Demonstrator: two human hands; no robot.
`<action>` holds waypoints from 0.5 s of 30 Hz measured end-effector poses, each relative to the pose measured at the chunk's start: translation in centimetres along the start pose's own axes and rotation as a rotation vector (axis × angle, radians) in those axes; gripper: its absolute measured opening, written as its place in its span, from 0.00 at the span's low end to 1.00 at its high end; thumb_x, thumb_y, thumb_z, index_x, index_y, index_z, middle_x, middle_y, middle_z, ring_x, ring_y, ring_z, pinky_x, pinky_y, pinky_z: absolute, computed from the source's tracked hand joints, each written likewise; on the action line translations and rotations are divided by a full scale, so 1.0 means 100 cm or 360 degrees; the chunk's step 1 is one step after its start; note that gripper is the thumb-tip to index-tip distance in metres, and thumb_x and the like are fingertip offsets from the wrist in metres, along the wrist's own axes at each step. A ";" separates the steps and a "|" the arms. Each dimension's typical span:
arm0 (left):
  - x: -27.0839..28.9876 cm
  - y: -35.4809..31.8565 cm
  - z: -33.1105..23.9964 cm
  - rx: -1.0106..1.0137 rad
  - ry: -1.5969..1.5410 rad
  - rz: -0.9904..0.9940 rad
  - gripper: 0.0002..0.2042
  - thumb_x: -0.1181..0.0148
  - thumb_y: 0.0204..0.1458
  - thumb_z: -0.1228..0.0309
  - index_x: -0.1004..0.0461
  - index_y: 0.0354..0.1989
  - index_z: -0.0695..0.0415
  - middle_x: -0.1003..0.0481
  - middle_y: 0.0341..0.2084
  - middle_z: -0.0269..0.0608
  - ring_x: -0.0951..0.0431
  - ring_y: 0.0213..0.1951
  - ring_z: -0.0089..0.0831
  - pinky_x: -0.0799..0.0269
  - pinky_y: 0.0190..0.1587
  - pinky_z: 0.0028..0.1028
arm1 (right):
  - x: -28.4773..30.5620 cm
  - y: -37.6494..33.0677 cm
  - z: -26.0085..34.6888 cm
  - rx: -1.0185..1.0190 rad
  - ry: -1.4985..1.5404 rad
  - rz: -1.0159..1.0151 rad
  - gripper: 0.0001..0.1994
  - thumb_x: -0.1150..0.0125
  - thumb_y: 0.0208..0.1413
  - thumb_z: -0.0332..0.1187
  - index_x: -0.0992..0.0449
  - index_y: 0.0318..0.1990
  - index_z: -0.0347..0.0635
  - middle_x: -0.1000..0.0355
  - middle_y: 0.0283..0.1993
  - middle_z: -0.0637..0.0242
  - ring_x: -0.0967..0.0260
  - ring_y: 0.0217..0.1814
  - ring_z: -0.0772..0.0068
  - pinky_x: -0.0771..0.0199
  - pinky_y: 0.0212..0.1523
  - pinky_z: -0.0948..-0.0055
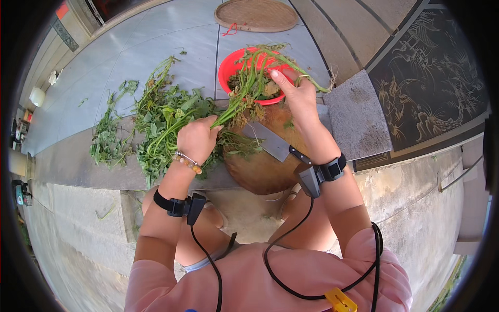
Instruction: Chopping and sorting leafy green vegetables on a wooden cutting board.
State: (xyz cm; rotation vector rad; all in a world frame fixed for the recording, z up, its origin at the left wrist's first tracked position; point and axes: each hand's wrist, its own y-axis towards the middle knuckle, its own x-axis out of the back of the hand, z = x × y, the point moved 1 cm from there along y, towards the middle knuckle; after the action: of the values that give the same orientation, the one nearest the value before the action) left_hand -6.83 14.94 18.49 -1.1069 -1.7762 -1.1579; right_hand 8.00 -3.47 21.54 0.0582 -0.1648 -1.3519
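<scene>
My left hand (197,139) is closed round a bundle of long green leafy stems (241,99), which slants up to the right over the red basin (226,66). My right hand (300,94) grips stems at the far end of the bundle, by the basin's right rim; its fingertips are partly hidden. Thin pale roots trail off to the right of it. Chopped greens and a yellowed leaf lie in the basin. Below the hands, a cleaver (270,141) rests on a round wooden chopping block (249,169), its black handle beside my right wrist.
A large heap of leafy greens (166,112) covers the stone ledge left of my left hand. Beyond the basin lies a round woven tray (254,15) near a red string (230,30). A grey stone slab (356,114) and a dark engraved panel (421,78) are at the right.
</scene>
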 end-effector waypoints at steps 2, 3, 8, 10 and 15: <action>-0.004 -0.001 -0.005 -0.0037 0.0011 0.0051 0.11 0.40 0.44 0.65 0.24 0.35 0.55 0.25 0.26 0.47 0.25 0.28 0.44 0.29 0.29 0.36 | -0.007 -0.004 0.010 0.0077 0.0410 0.0006 0.27 0.34 0.45 0.42 0.33 0.48 0.31 0.30 0.44 0.62 0.35 0.47 0.73 0.36 0.49 0.73; -0.006 -0.001 -0.006 -0.0067 0.0001 0.0080 0.11 0.40 0.45 0.65 0.24 0.35 0.55 0.25 0.27 0.47 0.25 0.28 0.44 0.29 0.30 0.36 | -0.007 -0.005 0.013 -0.0009 0.0586 0.0029 0.25 0.34 0.46 0.41 0.32 0.48 0.34 0.30 0.43 0.65 0.35 0.46 0.75 0.36 0.47 0.75; -0.004 0.002 0.005 -0.0019 -0.0026 0.0097 0.11 0.41 0.45 0.65 0.24 0.36 0.54 0.24 0.29 0.47 0.24 0.29 0.44 0.29 0.30 0.35 | 0.011 0.014 -0.004 -0.0099 0.0391 0.0047 0.18 0.38 0.49 0.39 0.28 0.45 0.41 0.29 0.37 0.70 0.35 0.39 0.80 0.34 0.38 0.79; -0.002 0.003 0.014 0.0036 -0.0039 0.0035 0.10 0.42 0.45 0.65 0.25 0.36 0.53 0.25 0.27 0.45 0.25 0.29 0.44 0.29 0.31 0.38 | 0.015 0.016 -0.005 0.0096 -0.0243 0.0144 0.12 0.43 0.52 0.37 0.26 0.38 0.38 0.28 0.29 0.64 0.32 0.35 0.78 0.33 0.39 0.77; 0.004 0.004 0.024 0.0087 0.0026 -0.0047 0.10 0.41 0.45 0.64 0.24 0.35 0.51 0.24 0.28 0.43 0.25 0.29 0.43 0.29 0.30 0.36 | 0.026 0.020 -0.020 0.0226 -0.0544 0.0153 0.15 0.45 0.53 0.42 0.25 0.40 0.40 0.26 0.33 0.57 0.29 0.37 0.61 0.32 0.40 0.70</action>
State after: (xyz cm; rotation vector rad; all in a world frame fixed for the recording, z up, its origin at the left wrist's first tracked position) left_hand -6.92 17.41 18.14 -1.0394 -1.8064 -1.1259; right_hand 10.77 -5.65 20.10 -0.0618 -0.5451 -1.2445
